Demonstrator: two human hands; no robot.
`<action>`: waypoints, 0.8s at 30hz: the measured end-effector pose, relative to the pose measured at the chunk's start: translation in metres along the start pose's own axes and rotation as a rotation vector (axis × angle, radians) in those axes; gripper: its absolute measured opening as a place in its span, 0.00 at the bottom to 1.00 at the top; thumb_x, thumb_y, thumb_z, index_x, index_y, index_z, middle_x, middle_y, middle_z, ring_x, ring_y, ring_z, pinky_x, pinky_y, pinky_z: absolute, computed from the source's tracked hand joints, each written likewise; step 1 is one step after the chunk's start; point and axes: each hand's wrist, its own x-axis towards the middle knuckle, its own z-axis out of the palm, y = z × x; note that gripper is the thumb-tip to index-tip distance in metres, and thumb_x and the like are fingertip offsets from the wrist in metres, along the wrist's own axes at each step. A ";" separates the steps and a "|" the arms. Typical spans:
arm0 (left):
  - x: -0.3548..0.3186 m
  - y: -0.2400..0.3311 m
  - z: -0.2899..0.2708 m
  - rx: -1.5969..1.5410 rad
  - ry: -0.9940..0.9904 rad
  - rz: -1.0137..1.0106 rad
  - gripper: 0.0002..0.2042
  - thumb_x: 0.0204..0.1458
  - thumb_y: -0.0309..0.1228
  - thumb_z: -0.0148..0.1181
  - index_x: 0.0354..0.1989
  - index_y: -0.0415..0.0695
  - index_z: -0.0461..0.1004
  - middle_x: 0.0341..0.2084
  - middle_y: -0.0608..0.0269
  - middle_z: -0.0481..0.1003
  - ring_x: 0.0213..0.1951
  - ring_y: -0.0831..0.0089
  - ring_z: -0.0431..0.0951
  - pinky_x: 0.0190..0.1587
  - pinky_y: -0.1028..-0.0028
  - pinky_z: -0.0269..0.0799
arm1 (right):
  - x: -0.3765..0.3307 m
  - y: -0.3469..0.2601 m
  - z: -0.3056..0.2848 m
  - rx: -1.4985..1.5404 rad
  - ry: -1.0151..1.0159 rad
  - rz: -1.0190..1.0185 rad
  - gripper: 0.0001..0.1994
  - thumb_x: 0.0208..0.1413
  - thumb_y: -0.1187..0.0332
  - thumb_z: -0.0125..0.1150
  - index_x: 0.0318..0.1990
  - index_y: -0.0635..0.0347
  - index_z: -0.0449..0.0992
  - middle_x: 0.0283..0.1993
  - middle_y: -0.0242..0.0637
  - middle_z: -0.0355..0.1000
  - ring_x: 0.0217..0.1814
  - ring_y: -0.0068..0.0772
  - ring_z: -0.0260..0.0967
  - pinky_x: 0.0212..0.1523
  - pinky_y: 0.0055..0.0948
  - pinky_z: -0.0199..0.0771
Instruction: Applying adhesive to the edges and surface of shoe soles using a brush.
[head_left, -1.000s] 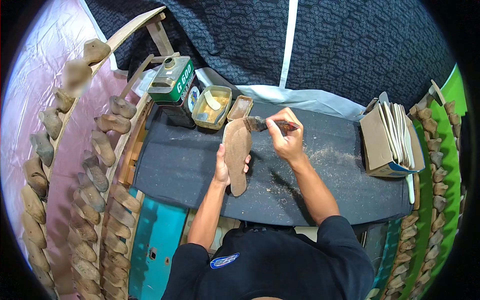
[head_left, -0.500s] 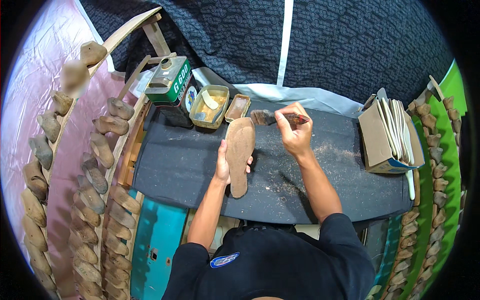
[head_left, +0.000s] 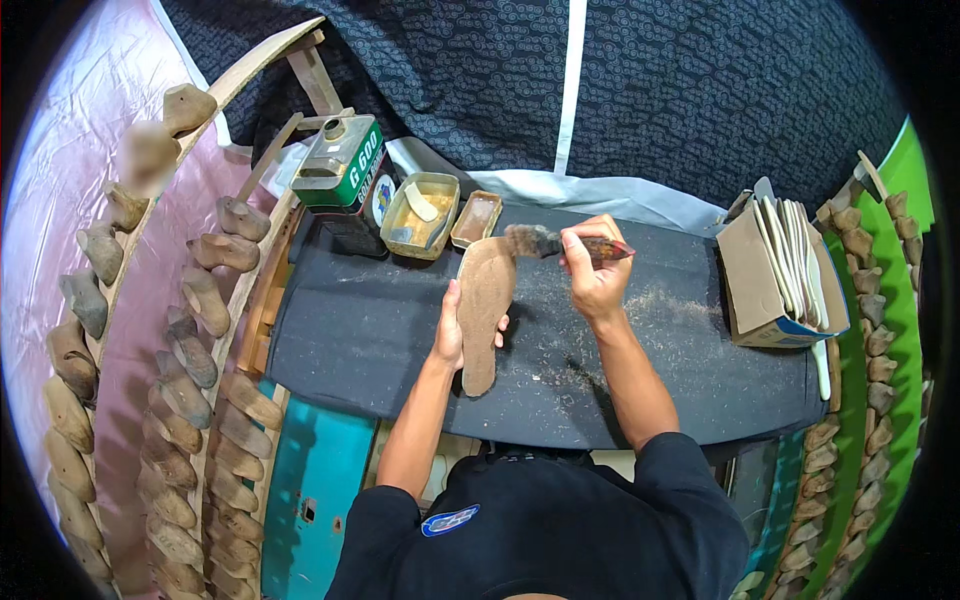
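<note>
A brown shoe insole is held upright over the table, toe end pointing away from me. My left hand is closed around its lower half, thumb on the left edge and fingertips showing at the right. In my right hand is a brush with a dark, stained handle, gripped between thumb and fingers. Its bristles are at the upper right edge of the insole; whether they touch it I cannot tell. Just beyond the toe stands a small tray of brownish stuff.
A green and black metal can and a yellowish tub with a pale scraper stand at the back left. On the right is a cardboard box of white insole-shaped pieces. Wooden shoe lasts line racks on both sides. Crumbs lie on the dark tabletop.
The insole has shifted slightly right and turned a little. My right hand with the brush has moved slightly right and down, and the bristles now sit nearer the toe edge.
</note>
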 end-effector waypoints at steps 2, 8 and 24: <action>-0.001 0.000 0.001 -0.048 -0.021 -0.007 0.40 0.58 0.67 0.36 0.60 0.40 0.62 0.39 0.57 0.71 0.30 0.68 0.75 0.23 0.72 0.76 | 0.000 0.005 0.003 0.036 -0.026 0.046 0.04 0.58 0.77 0.59 0.30 0.65 0.74 0.29 0.33 0.67 0.23 0.18 0.67 0.22 0.20 0.65; -0.002 -0.001 0.005 -0.106 -0.030 -0.005 0.40 0.58 0.67 0.35 0.60 0.41 0.62 0.39 0.57 0.72 0.29 0.68 0.75 0.22 0.72 0.75 | 0.006 0.029 -0.015 -0.065 0.032 0.142 0.05 0.61 0.74 0.59 0.33 0.64 0.74 0.30 0.32 0.69 0.22 0.18 0.67 0.20 0.18 0.65; -0.007 -0.005 0.008 -0.100 -0.002 -0.012 0.40 0.58 0.67 0.33 0.62 0.41 0.62 0.41 0.56 0.73 0.29 0.67 0.75 0.22 0.72 0.77 | 0.001 0.017 -0.014 -0.013 -0.022 0.017 0.03 0.60 0.75 0.60 0.34 0.66 0.74 0.35 0.36 0.71 0.27 0.21 0.71 0.24 0.21 0.71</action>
